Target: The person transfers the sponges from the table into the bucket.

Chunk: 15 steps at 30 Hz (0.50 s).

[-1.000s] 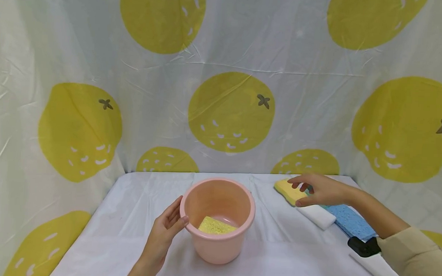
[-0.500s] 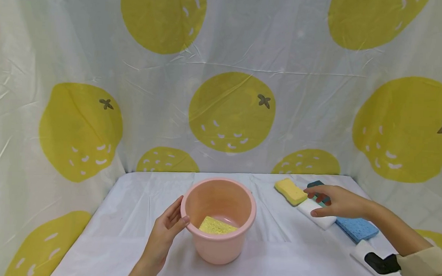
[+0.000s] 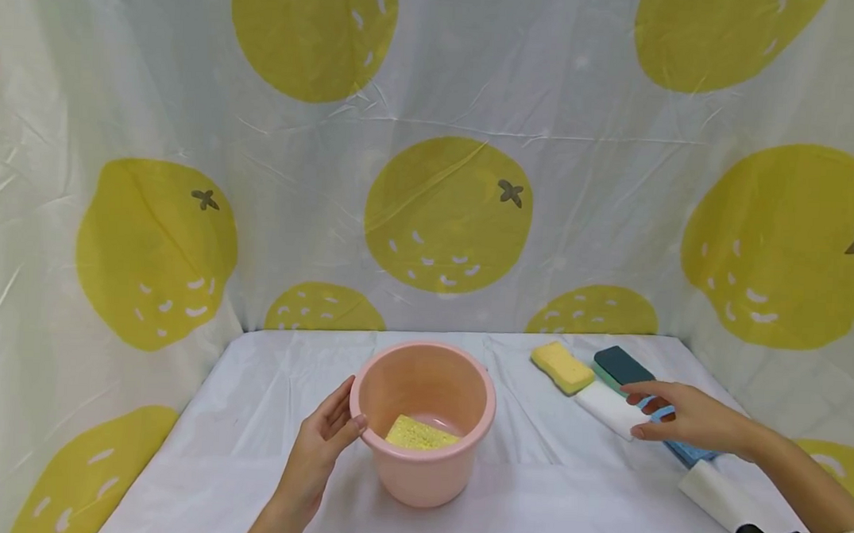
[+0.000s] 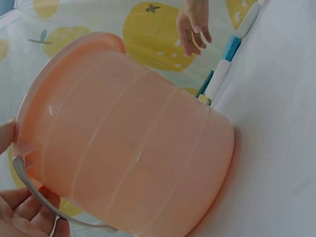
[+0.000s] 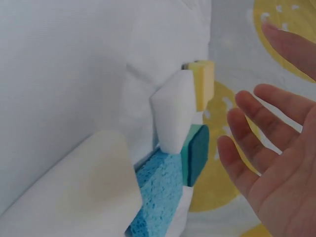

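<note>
A pink bucket (image 3: 425,477) stands upright on the white cloth, a yellow sponge (image 3: 420,435) lying inside it. My left hand (image 3: 322,441) grips the bucket's left rim, thumb over the edge and fingers outside; the left wrist view also shows the bucket's grey handle (image 4: 42,200) beside those fingers. Over at the right, my right hand (image 3: 688,417) hovers with loosely bent fingers, holding nothing. Beneath it, partly hidden, is a blue sponge (image 3: 692,455). In the right wrist view, the hand (image 5: 276,143) is apart from the blue sponge (image 5: 160,192).
Beyond the right hand lie a yellow sponge (image 3: 562,368), a dark-topped green sponge (image 3: 625,365) and a white block (image 3: 607,407). Another white block (image 3: 721,492) lies nearer, by the right forearm. A lemon-print curtain (image 3: 449,77) hangs behind the table.
My right hand has moved rightward and nearer, from over the yellow table sponge to above the blue one, uncovering the yellow and green sponges. My left hand and the bucket stay put.
</note>
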Each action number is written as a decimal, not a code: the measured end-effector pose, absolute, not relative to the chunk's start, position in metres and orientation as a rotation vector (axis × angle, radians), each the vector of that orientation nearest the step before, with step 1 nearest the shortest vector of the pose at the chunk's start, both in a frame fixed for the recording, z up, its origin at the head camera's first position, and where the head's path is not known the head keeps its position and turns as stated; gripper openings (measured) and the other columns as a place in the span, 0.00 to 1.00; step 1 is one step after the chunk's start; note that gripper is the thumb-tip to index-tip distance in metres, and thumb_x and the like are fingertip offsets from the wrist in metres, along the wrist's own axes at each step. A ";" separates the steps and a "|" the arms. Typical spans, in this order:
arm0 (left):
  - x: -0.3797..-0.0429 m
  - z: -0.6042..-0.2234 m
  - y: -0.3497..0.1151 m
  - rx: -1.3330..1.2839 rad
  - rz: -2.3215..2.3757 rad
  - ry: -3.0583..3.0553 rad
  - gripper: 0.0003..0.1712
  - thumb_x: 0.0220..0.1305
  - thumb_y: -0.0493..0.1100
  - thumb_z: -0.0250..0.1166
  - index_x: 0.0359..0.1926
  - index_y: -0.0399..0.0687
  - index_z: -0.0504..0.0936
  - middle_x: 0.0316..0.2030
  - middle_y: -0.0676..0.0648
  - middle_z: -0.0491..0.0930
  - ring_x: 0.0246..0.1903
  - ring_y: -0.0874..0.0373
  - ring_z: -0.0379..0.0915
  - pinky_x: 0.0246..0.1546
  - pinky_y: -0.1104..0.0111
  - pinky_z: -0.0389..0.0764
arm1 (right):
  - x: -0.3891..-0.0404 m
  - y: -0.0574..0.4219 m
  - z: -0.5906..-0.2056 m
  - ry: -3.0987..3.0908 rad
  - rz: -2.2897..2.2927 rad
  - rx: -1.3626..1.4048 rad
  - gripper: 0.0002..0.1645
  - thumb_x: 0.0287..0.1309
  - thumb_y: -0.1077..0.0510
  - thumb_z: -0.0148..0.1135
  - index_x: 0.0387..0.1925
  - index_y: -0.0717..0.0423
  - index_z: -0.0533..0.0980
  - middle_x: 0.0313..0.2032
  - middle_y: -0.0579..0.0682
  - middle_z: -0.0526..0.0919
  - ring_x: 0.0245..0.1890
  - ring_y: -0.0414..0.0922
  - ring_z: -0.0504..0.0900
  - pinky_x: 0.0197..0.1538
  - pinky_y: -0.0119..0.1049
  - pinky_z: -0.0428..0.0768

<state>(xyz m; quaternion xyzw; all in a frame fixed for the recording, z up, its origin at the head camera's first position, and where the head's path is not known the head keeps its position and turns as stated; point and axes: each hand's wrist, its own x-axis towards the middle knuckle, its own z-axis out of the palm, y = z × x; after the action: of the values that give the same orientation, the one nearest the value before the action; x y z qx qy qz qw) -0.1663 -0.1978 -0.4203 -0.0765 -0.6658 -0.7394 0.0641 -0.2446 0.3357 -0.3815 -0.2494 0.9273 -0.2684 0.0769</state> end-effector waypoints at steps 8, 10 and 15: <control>-0.166 -0.420 -0.198 -0.210 -2.234 -2.010 0.38 0.72 0.35 0.65 0.78 0.40 0.63 0.74 0.40 0.64 0.73 0.47 0.60 0.61 0.74 0.70 | -0.230 0.358 -0.402 2.783 -0.873 -0.738 0.36 0.66 0.52 0.71 0.68 0.66 0.71 0.55 0.56 0.80 0.48 0.36 0.79 0.46 0.33 0.84; -0.166 -0.420 -0.198 -0.213 -2.233 -2.011 0.38 0.72 0.35 0.65 0.78 0.40 0.62 0.74 0.40 0.64 0.73 0.47 0.60 0.61 0.74 0.70 | -0.226 0.365 -0.408 2.785 -0.890 -0.738 0.36 0.67 0.53 0.70 0.68 0.67 0.71 0.55 0.57 0.79 0.48 0.35 0.79 0.45 0.32 0.83; -0.167 -0.420 -0.198 -0.214 -2.230 -2.022 0.38 0.72 0.36 0.65 0.78 0.41 0.62 0.74 0.40 0.64 0.73 0.47 0.60 0.62 0.74 0.69 | -0.217 0.382 -0.420 2.779 -0.895 -0.678 0.34 0.68 0.54 0.68 0.67 0.69 0.71 0.56 0.60 0.79 0.47 0.31 0.77 0.44 0.31 0.83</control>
<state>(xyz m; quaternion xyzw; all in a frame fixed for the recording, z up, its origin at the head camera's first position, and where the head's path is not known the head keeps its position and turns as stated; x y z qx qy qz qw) -0.1665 -0.1979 -0.4201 -0.0707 -0.6687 -0.7376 0.0618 -0.2169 0.3823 -0.4197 -0.2255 0.9248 -0.2979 0.0719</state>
